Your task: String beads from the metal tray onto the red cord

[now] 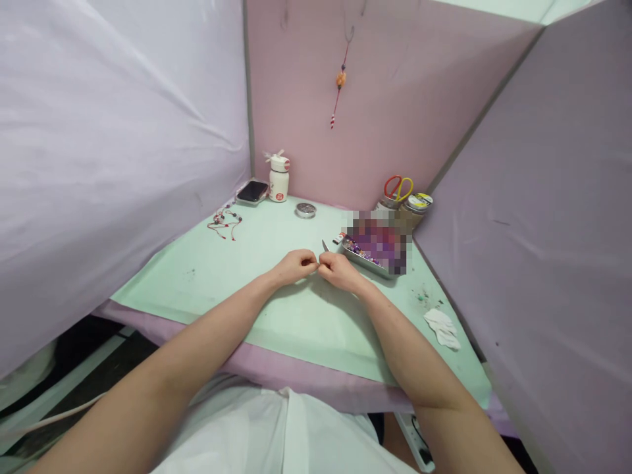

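Note:
Over the middle of the mat, my left hand [297,265] and my right hand [338,271] meet almost fingertip to fingertip. The left fingers are closed in a pinch; what is between them is too small to name. My right hand is closed too, and a thin pointed metal blade [324,245] sticks up from it; the rest of that tool is hidden by the fingers. Just right of the right hand stands a metal tray [368,264] with purple and white beads [359,251]; its far part is pixelated.
A pale green mat [237,276] covers the table. At the back are a phone [253,191], a white bottle [279,181], a small round tin [305,210], and scissors [397,189] in a jar. Red cord bracelets [225,222] lie left, a crumpled tissue [442,328] right. A beaded cord [340,79] hangs behind.

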Demonstrator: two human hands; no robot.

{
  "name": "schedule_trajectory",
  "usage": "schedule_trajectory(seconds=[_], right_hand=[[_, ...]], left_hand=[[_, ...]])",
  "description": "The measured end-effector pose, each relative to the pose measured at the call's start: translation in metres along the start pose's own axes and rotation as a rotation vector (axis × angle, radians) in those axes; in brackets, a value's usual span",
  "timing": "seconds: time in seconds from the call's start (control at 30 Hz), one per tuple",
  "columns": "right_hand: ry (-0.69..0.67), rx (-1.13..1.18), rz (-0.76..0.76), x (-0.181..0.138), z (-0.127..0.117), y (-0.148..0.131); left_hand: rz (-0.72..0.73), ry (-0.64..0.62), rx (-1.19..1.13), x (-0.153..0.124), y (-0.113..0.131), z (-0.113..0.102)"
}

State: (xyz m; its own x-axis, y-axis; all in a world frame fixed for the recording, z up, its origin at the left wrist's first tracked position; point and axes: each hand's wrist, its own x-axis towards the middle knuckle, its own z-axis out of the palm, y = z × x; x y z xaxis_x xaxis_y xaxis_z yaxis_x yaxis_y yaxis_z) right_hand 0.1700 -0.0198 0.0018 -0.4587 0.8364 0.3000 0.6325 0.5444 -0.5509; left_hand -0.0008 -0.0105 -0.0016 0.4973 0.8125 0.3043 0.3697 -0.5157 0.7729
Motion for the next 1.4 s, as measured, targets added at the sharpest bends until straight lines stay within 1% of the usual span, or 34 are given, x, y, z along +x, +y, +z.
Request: schedule_trajectory(seconds=[0.1, 0.17, 0.33, 0.4, 0.47, 0.57, 0.67, 0.8, 0.87, 0.97, 1.03, 1.1, 1.13, 1.2, 1.27, 1.33, 1.4], right_hand=[[0.047, 0.023, -0.008, 0.001, 0.002, 0.000], [0.091, 0.032, -0.006, 0.002, 0.003, 0.001], [0.217, 0.073, 0.013, 0.004, 0.005, 0.002], [0.259, 0.094, 0.023, 0.004, 0.005, 0.003], [0.293, 0.099, 0.034, 0.005, 0.005, 0.003], [0.311, 0.062, 0.028, 0.005, 0.004, 0.002], [0.287, 0.010, -0.009, 0.004, 0.003, 0.001], [0.290, -0.042, -0.033, 0.002, 0.000, 0.001], [0.331, -0.050, -0.019, 0.001, -0.002, 0.001], [0.449, -0.020, 0.033, 0.001, -0.005, 0.002], [0.544, 0.065, 0.087, 0.003, -0.007, 0.004], [0.616, 0.241, 0.161, 0.004, -0.007, 0.005], [0.629, 0.355, 0.205, 0.005, -0.007, 0.005], [0.580, 0.581, 0.294, 0.007, -0.005, 0.003], [0.470, 0.759, 0.344, 0.008, -0.001, -0.002], [0.389, 0.901, 0.352, 0.008, 0.002, -0.009], [0.367, 1.026, 0.354, 0.008, 0.004, -0.016]], left_hand=[[-0.056, -0.016, -0.041, 0.001, 0.000, -0.001], [-0.049, 0.015, -0.034, 0.001, -0.001, 0.000], [0.113, 0.179, 0.102, 0.001, -0.002, 0.002], [0.148, 0.219, 0.125, 0.001, -0.003, 0.002], [0.160, 0.232, 0.129, 0.001, -0.005, 0.002], [0.156, 0.218, 0.131, 0.001, -0.006, 0.002], [0.157, 0.213, 0.141, 0.001, -0.006, 0.002], [0.163, 0.273, 0.166, -0.001, -0.001, 0.001], [0.156, 0.309, 0.188, -0.002, 0.002, 0.000], [0.156, 0.353, 0.212, -0.003, 0.006, -0.002], [0.171, 0.394, 0.214, -0.003, 0.007, -0.002], [0.186, 0.446, 0.209, -0.004, 0.008, -0.003], [0.191, 0.470, 0.208, -0.004, 0.009, -0.003], [0.197, 0.507, 0.211, -0.005, 0.010, -0.004], [0.206, 0.518, 0.222, -0.006, 0.011, -0.004], [0.226, 0.511, 0.233, -0.006, 0.011, -0.004], [0.260, 0.494, 0.242, -0.006, 0.011, -0.002]])
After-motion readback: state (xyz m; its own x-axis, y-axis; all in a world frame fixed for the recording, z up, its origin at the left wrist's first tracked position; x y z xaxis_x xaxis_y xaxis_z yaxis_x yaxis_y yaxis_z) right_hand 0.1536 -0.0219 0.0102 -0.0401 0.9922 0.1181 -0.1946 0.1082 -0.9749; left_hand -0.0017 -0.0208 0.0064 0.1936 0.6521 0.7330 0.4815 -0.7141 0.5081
